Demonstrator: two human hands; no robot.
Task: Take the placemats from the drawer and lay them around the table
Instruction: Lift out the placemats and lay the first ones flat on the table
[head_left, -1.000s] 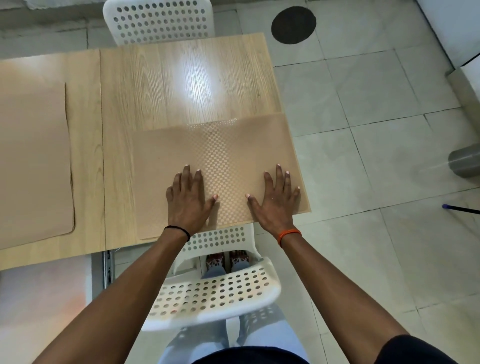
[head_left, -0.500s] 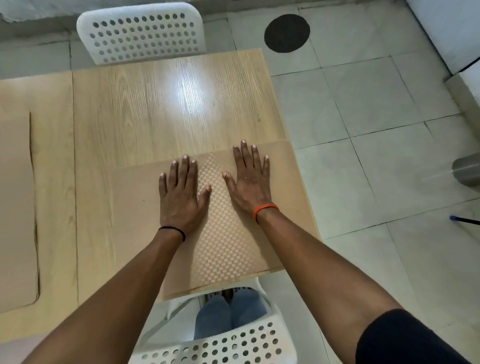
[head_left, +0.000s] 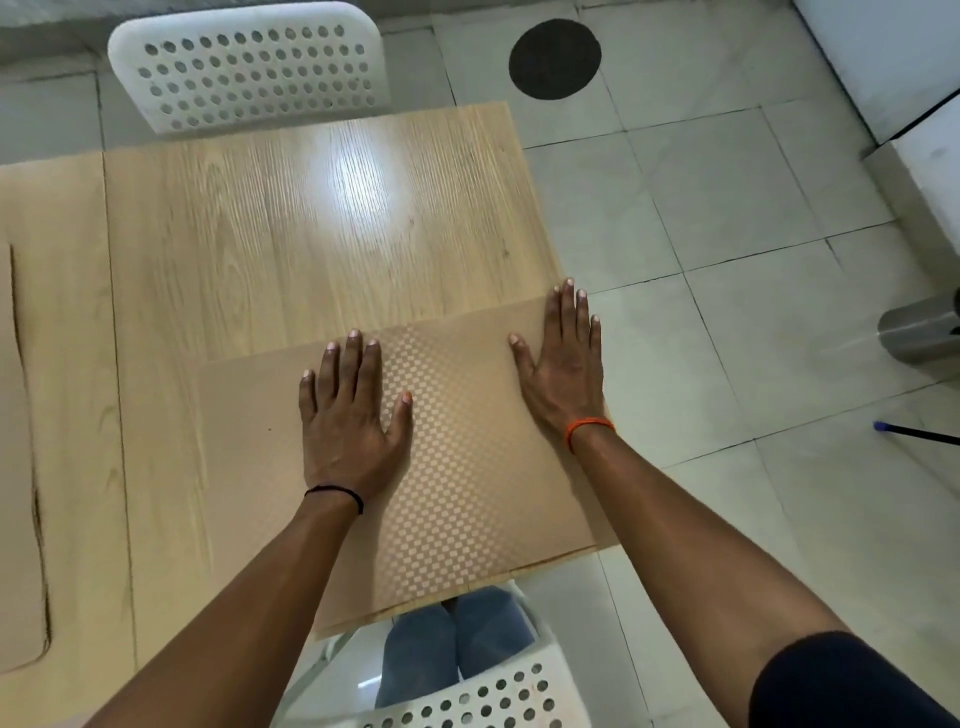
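A tan rectangular woven placemat (head_left: 457, 467) with a checkered sheen lies flat at the near right corner of the light wooden bench (head_left: 291, 244), its long axis running left to right along the near edge and slightly skewed, the right end farther away. Both hands press it palm down, fingers straight, no grip closed on anything: the left hand (head_left: 348, 415) near its middle, the right hand (head_left: 563, 364) at its right edge. A 2nd tan placemat (head_left: 15, 467) lies at the bench's far left, with 1 white perforated plastic chair (head_left: 249, 67) beyond the bench.
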